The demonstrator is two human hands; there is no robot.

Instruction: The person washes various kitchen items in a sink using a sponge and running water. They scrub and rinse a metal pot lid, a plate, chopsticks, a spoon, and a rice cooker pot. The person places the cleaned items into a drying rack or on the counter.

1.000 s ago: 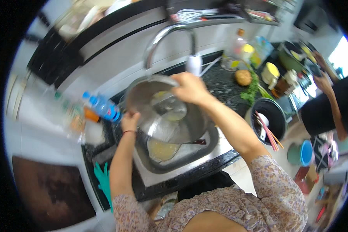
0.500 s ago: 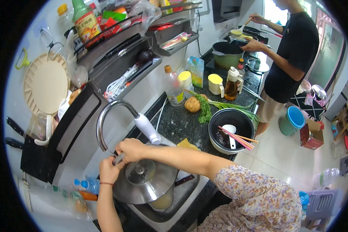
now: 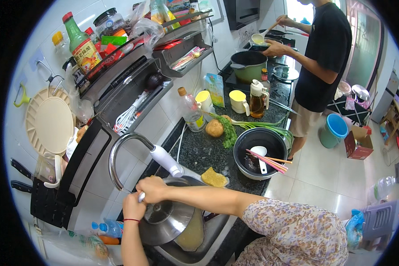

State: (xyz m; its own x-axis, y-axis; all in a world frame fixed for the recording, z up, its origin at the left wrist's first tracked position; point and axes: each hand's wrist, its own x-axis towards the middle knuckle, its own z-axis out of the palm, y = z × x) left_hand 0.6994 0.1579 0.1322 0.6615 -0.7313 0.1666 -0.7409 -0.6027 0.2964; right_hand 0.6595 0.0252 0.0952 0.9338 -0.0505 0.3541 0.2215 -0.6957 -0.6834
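Observation:
My left hand (image 3: 133, 208) and my right hand (image 3: 151, 189) are closed side by side around a short silvery piece by the faucet's base, too hidden to identify. Just beneath them a steel lid (image 3: 173, 225), with a glass centre and knob, leans in the sink (image 3: 213, 250), partly over a yellowish translucent item (image 3: 190, 235). A dark-handled utensil lies mostly hidden behind it. The curved faucet (image 3: 116, 155) with a white spout head arches above my hands. A yellow sponge-like piece (image 3: 214, 177) rests at the sink's back right corner.
A black pot (image 3: 248, 164) with chopsticks and white spoon sits right, near greens (image 3: 230, 135), a potato (image 3: 213, 128), bottles and jugs. A co-worker (image 3: 319, 57) holds a ladle at the stove. Shelves (image 3: 133, 102) line the wall; a blue bucket (image 3: 330, 137) stands on the floor.
The view has swung right and up along the counter. My hands have moved from opposite parts of the lid to close together by the faucet's base. The co-worker's ladle has dipped slightly.

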